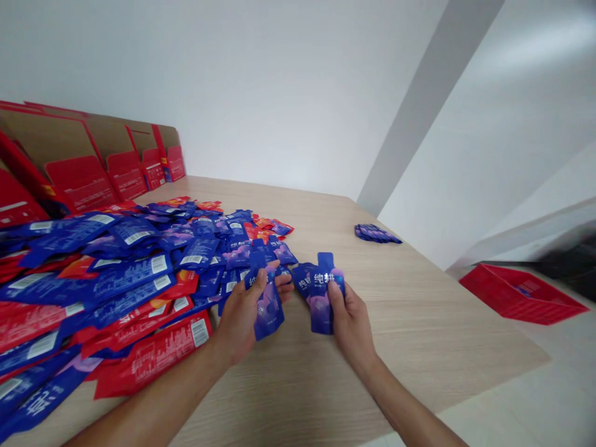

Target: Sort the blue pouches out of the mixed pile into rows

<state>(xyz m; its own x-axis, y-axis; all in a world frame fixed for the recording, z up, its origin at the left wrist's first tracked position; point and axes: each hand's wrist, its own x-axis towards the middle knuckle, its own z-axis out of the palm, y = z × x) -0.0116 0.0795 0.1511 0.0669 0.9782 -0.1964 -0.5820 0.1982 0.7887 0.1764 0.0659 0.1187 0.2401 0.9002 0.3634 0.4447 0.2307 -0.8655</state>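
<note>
My left hand (246,310) grips a blue-purple spouted pouch (269,310), thumb across its front and fingers behind. In my right hand (347,316) is another blue pouch (320,316), its narrow top pointing up and white characters facing me. A further blue pouch (303,279) shows just behind that one, partly hidden; I cannot tell whether the right hand holds it too. Left of my hands spreads a large heap of blue pouches (195,251) mixed with red pouches (153,354), some with barcodes up.
Open red cardboard boxes (77,180) line the table's far left along the wall. A neat row of blue pouches (376,233) lies near the right edge of the wooden table (419,310). Beyond that edge, lower down, is a red open box (516,298).
</note>
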